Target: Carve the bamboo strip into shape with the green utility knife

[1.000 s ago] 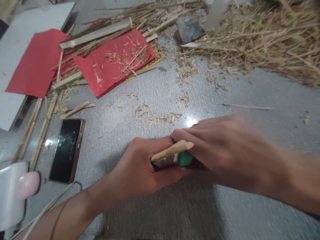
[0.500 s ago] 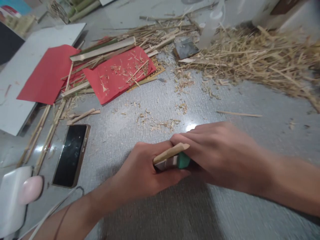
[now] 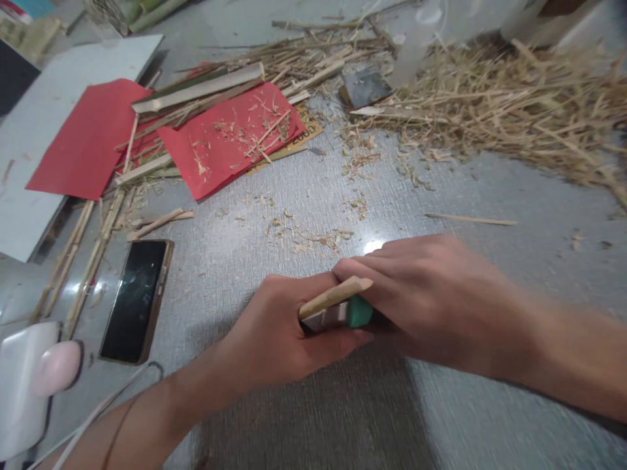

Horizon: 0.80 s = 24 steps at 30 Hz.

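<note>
My left hand (image 3: 284, 333) is closed round a split bamboo strip (image 3: 333, 299), whose pale cut end points up to the right. Below the strip, between thumb and fingers, shows a greyish flat piece (image 3: 330, 318) with a green part (image 3: 359, 311) at its right. My right hand (image 3: 421, 294) is closed against that green part, its fingers curled and touching the left fingers. The kind of this green-ended tool cannot be made out, since most of it is hidden by the hands.
Shavings (image 3: 313, 238) lie ahead of the hands, with a thin sliver (image 3: 470, 219) to the right. A phone (image 3: 134, 303), a pink rounded case (image 3: 57, 369) and a cable (image 3: 98, 414) are at left. Red paper (image 3: 215, 156), bamboo strips (image 3: 210, 91) and a shavings heap (image 3: 509, 104) lie behind.
The view has shifted slightly, so the table things sit a little higher and further left. Both hands keep the same hold, with hardly any movement.
</note>
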Each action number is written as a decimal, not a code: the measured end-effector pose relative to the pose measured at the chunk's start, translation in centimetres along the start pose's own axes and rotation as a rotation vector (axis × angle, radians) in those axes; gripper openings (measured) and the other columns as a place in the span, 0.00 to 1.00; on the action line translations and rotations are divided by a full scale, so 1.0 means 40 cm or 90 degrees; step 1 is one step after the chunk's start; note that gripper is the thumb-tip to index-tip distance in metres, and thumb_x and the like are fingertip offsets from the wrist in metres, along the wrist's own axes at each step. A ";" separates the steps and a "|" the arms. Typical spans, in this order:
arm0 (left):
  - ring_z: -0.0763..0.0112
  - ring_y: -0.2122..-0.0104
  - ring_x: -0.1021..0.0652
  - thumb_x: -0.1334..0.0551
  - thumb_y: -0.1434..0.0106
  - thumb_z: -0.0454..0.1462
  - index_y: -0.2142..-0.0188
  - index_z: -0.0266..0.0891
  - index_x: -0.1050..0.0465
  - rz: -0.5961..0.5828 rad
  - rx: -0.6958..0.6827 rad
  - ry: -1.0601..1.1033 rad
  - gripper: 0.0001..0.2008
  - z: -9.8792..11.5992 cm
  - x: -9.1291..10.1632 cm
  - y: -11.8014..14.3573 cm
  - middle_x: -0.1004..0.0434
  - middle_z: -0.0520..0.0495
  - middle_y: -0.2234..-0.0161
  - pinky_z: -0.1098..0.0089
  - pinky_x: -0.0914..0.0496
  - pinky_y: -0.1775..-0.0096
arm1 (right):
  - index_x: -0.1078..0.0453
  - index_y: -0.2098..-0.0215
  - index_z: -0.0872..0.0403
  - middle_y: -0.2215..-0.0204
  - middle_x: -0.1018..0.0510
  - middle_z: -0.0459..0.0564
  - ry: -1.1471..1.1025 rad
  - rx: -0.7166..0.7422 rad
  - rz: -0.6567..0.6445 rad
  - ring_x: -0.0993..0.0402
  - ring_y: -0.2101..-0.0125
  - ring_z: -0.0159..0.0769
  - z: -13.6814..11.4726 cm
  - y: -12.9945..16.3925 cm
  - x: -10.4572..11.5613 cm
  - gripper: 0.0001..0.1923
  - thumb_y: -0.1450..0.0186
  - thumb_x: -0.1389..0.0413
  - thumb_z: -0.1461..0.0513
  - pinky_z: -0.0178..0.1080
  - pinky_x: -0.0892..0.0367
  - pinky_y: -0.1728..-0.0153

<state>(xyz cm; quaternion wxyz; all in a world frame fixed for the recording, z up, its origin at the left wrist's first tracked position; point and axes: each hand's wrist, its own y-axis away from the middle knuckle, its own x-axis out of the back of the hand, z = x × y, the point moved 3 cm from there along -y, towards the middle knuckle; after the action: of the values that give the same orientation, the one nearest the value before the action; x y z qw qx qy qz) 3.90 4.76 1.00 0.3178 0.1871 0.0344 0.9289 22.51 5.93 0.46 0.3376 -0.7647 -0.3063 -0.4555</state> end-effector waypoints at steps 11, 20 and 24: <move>0.80 0.78 0.41 0.30 0.34 0.36 0.68 0.40 0.30 0.006 0.006 -0.006 0.10 0.004 0.001 -0.001 0.40 0.61 0.77 0.76 0.41 0.76 | 0.37 0.59 0.50 0.72 0.26 0.42 -0.004 -0.013 -0.011 0.32 0.75 0.34 -0.001 -0.004 -0.002 0.04 0.23 0.49 0.60 0.41 0.50 0.71; 0.79 0.79 0.42 0.29 0.34 0.38 0.69 0.41 0.30 0.006 0.031 -0.005 0.11 -0.003 0.000 0.005 0.41 0.61 0.78 0.75 0.41 0.76 | 0.37 0.58 0.51 0.72 0.26 0.42 -0.006 -0.001 -0.005 0.33 0.76 0.35 0.000 -0.001 -0.001 0.04 0.23 0.49 0.60 0.42 0.50 0.71; 0.80 0.78 0.41 0.30 0.35 0.35 0.68 0.41 0.31 0.000 0.007 0.001 0.10 0.003 -0.002 0.001 0.40 0.61 0.78 0.76 0.41 0.76 | 0.36 0.57 0.51 0.72 0.25 0.43 -0.012 0.004 -0.003 0.33 0.76 0.35 -0.002 -0.001 0.000 0.04 0.23 0.48 0.60 0.42 0.50 0.71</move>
<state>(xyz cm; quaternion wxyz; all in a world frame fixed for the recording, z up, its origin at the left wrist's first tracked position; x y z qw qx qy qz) 3.96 4.68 1.08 0.3168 0.1883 0.0399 0.9287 22.44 5.90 0.51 0.3362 -0.7670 -0.3127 -0.4483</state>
